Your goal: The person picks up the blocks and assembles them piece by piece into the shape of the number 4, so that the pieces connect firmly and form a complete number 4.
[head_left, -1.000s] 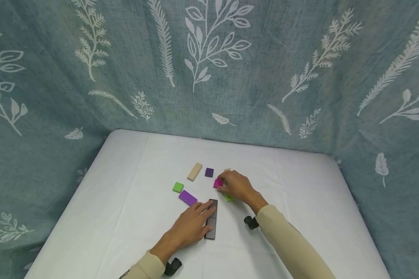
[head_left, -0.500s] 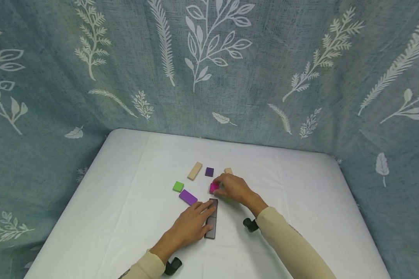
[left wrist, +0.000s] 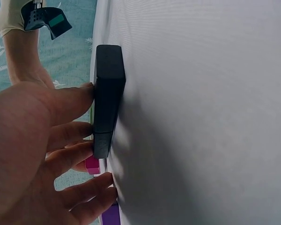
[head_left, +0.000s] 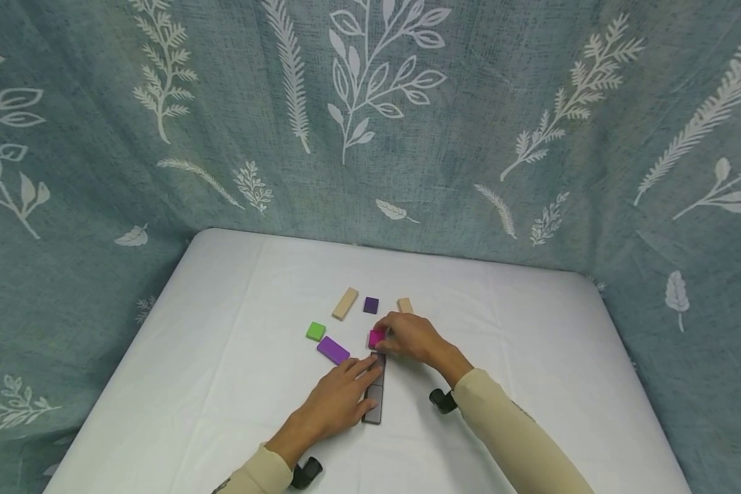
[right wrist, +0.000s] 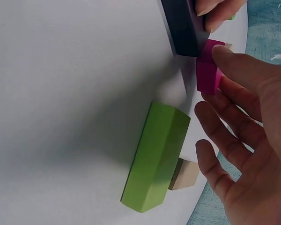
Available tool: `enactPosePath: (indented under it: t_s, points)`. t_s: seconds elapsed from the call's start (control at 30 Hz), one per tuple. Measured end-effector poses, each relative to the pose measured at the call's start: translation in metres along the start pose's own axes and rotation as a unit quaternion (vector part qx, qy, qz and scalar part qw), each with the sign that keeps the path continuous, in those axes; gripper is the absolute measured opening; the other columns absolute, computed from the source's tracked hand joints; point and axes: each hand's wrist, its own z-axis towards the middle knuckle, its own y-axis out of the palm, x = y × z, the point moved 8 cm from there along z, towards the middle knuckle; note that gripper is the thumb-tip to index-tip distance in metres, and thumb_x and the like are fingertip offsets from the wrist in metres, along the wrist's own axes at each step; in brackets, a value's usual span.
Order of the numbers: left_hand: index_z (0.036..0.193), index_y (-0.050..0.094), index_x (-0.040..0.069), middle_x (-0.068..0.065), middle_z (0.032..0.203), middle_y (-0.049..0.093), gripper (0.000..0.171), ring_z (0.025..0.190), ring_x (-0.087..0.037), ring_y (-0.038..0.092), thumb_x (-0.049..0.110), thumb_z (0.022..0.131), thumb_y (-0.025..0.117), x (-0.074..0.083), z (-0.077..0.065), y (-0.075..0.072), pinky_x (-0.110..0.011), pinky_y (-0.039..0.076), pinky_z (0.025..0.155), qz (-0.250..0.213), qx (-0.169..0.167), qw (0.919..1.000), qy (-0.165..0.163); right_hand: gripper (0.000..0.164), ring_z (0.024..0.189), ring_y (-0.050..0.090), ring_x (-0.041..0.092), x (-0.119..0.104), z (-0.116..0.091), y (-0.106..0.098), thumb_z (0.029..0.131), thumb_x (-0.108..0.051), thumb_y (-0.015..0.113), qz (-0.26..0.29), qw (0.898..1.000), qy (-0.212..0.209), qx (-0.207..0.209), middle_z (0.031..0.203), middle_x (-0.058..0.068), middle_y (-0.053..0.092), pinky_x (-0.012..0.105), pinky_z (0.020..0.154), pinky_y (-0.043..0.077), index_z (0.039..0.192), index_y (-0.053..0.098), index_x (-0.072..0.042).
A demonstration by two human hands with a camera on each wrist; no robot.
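Two dark grey blocks [head_left: 373, 406] lie end to end on the white cloth, making one row. My left hand [head_left: 338, 398] rests on them, thumb and fingertips touching the top, fingers mostly straight. At the far end of that row, my right hand [head_left: 415, 337] pinches a small magenta block [head_left: 375, 339] between thumb and fingers. In the right wrist view the magenta block [right wrist: 209, 75] stands right by the end of the dark block [right wrist: 185, 28]; whether they touch is hard to tell. The other right-hand fingers are spread loosely.
Left of the row lie a purple block [head_left: 333, 350] and a small green block [head_left: 315, 331]. Beyond are a tan block [head_left: 345, 304], a dark purple square [head_left: 371, 304] and another tan block [head_left: 405, 305]. A longer green block [right wrist: 154, 159] lies beneath my right hand.
My right hand has slid the magenta block left and nearer, to the far end of the dark row. The far-right tan block has come into fuller view. My left hand has stayed put.
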Motion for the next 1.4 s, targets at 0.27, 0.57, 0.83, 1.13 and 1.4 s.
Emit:
enactPosePath:
  t_s: [0.27, 0.57, 0.83, 1.13, 1.4]
  points:
    - [0.15, 0.051, 0.014, -0.003, 0.159, 0.041, 0.058, 0.14, -0.025, 0.042, 0.041, 0.1, 0.062, 0.0008, -0.0009, -0.0013, -0.043, 0.041, 0.112, 0.006, 0.001, 1.0, 0.0, 0.032, 0.098, 0.065, 0.014, -0.0039, -0.0022, 0.0021, 0.086, -0.032, 0.082, 0.01, 1.0, -0.01, -0.01, 0.109, -0.005, 0.071, 0.038, 0.086, 0.054, 0.114, 0.075, -0.017]
    - [0.15, 0.051, 0.014, -0.003, 0.159, 0.041, 0.058, 0.14, -0.024, 0.042, 0.042, 0.101, 0.061, 0.0009, -0.0018, -0.001, -0.042, 0.04, 0.113, 0.009, -0.001, 1.0, 0.0, 0.033, 0.099, 0.065, 0.014, -0.0056, -0.0029, 0.0038, 0.086, -0.032, 0.082, 0.006, 1.0, -0.012, -0.012, 0.109, -0.005, 0.071, 0.039, 0.086, 0.055, 0.115, 0.076, -0.016]
    - [0.151, 0.05, 0.014, -0.003, 0.16, 0.04, 0.058, 0.141, -0.026, 0.042, 0.041, 0.101, 0.061, 0.0002, -0.0015, 0.0, -0.044, 0.041, 0.112, 0.005, -0.006, 1.0, -0.003, 0.033, 0.098, 0.065, 0.015, -0.0056, -0.0021, 0.0047, 0.087, -0.029, 0.082, 0.004, 1.0, -0.013, -0.016, 0.11, -0.004, 0.071, 0.039, 0.087, 0.055, 0.116, 0.075, -0.015]
    - [0.15, 0.051, 0.015, -0.003, 0.159, 0.04, 0.058, 0.14, -0.025, 0.042, 0.042, 0.1, 0.062, 0.0003, -0.0003, -0.0002, -0.043, 0.042, 0.112, 0.014, -0.006, 0.9999, -0.002, 0.032, 0.1, 0.066, 0.015, -0.0056, -0.0018, 0.0039, 0.088, -0.027, 0.081, 0.002, 1.0, -0.012, -0.023, 0.109, -0.006, 0.071, 0.04, 0.088, 0.055, 0.117, 0.075, -0.016]
    - [0.15, 0.051, 0.015, -0.002, 0.159, 0.04, 0.058, 0.14, -0.024, 0.042, 0.042, 0.1, 0.062, -0.0005, 0.0, 0.0004, -0.043, 0.041, 0.112, 0.011, -0.003, 0.9999, -0.003, 0.03, 0.1, 0.066, 0.016, -0.0062, -0.0014, 0.0044, 0.088, -0.027, 0.081, 0.005, 1.0, -0.014, -0.025, 0.108, -0.005, 0.071, 0.041, 0.089, 0.054, 0.115, 0.075, -0.016]
